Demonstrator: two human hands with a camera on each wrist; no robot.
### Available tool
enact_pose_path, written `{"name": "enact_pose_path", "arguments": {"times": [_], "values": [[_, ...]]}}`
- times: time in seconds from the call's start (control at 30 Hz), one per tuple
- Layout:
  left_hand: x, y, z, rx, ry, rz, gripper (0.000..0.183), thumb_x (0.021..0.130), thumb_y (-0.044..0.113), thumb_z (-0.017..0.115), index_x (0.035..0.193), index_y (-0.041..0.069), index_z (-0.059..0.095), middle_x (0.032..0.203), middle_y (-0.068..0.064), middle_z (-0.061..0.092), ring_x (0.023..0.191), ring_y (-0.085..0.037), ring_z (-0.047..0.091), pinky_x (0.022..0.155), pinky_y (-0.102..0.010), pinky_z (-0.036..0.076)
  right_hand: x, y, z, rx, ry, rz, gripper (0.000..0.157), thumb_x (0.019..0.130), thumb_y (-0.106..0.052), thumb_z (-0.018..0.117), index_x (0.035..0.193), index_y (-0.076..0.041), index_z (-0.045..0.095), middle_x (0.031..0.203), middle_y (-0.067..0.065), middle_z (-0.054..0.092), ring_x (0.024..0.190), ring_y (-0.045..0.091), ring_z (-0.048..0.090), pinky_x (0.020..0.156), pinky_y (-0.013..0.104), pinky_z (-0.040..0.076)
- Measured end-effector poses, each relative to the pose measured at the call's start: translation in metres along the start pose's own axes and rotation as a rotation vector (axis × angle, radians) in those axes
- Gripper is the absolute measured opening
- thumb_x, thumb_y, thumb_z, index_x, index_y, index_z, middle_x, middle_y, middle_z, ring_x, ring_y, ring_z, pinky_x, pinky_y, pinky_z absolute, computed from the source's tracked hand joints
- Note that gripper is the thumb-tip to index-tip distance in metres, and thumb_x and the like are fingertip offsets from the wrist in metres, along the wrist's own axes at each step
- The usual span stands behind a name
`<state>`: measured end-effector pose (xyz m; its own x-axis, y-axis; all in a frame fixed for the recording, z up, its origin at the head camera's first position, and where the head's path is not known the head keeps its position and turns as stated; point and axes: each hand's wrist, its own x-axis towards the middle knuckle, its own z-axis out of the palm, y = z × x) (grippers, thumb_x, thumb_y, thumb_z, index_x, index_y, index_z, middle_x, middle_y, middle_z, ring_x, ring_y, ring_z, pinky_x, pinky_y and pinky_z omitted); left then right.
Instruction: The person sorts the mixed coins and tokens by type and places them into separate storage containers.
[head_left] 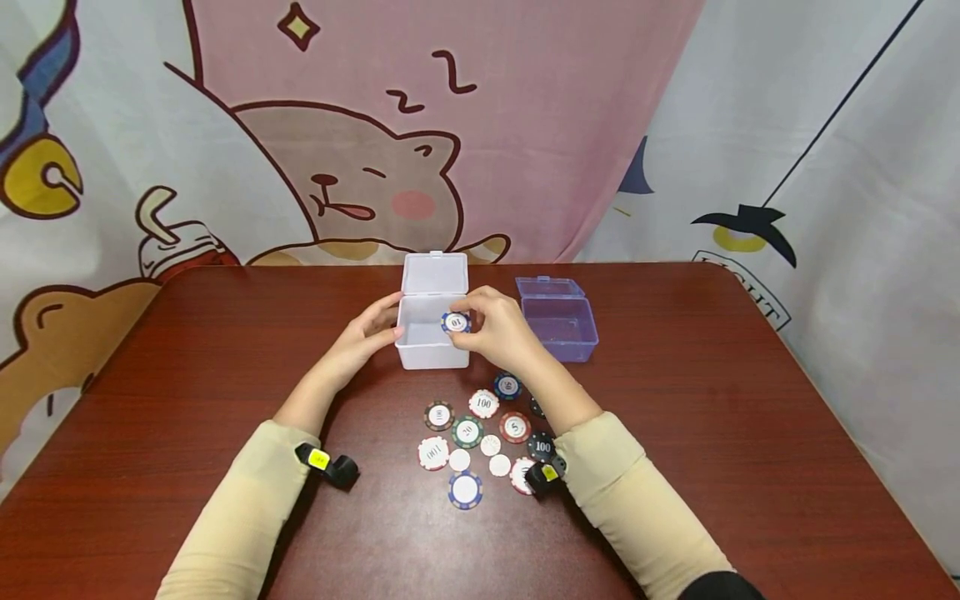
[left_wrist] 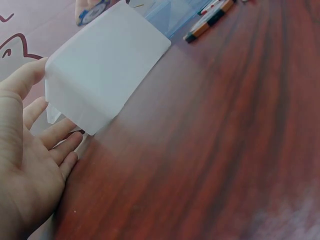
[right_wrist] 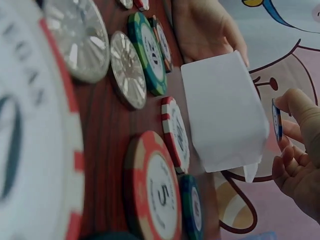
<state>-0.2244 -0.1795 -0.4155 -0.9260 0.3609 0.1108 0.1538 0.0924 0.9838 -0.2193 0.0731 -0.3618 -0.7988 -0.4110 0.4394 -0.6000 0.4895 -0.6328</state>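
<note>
Blue-and-white at its edge, a round chip [head_left: 455, 322] hangs between the thumb and fingertips of the right hand [head_left: 495, 325], just above the rim of a white plastic box [head_left: 433, 358], over the three o'clock part of its opening. With twelve o'clock at the far edge of the table [head_left: 705, 383], the raised lid [head_left: 435, 273] leans at the box's twelve, and the left hand [head_left: 363, 337] lies along its nine o'clock side, thumb at the rim, fingers spread and fairly straight. Loose chips [head_left: 468, 432] lie from five to six o'clock of the box, and a purple see-through box [head_left: 567, 352] stands just beside it at three. Putting a single chip into the white box seems to be the step in hand. What the next move calls for, I judge, is a slight lowering and a loosened pinch, with the left hand steadying the wall.
</note>
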Motion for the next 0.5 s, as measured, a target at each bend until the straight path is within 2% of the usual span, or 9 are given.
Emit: {"name": "enact_pose_path", "arguments": {"times": [0.27,0.5], "values": [[0.002,-0.003,-0.002,0.02,0.002,-0.003,0.059,0.095,0.009,0.055,0.149,0.008,0.03,0.141,-0.023,0.043,0.128,-0.035,0.04,0.104,-0.05,0.029,0.011,0.005,0.011,-0.013,-0.005,0.027,0.033,0.072,-0.011,0.082,0.102,0.0,0.072,0.098,0.009,0.063,0.074,0.022,0.055,0.064,0.026,0.045],[0.001,-0.002,-0.001,0.03,0.003,-0.002,0.06,0.094,0.011,0.056,0.148,0.008,0.032,0.141,-0.023,0.044,0.127,-0.035,0.041,0.103,-0.051,0.03,0.012,0.011,0.015,-0.03,-0.023,0.085,0.033,0.072,-0.013,0.083,0.101,-0.001,0.073,0.099,0.009,0.064,0.076,0.021,0.055,0.066,0.026,0.045]]}}
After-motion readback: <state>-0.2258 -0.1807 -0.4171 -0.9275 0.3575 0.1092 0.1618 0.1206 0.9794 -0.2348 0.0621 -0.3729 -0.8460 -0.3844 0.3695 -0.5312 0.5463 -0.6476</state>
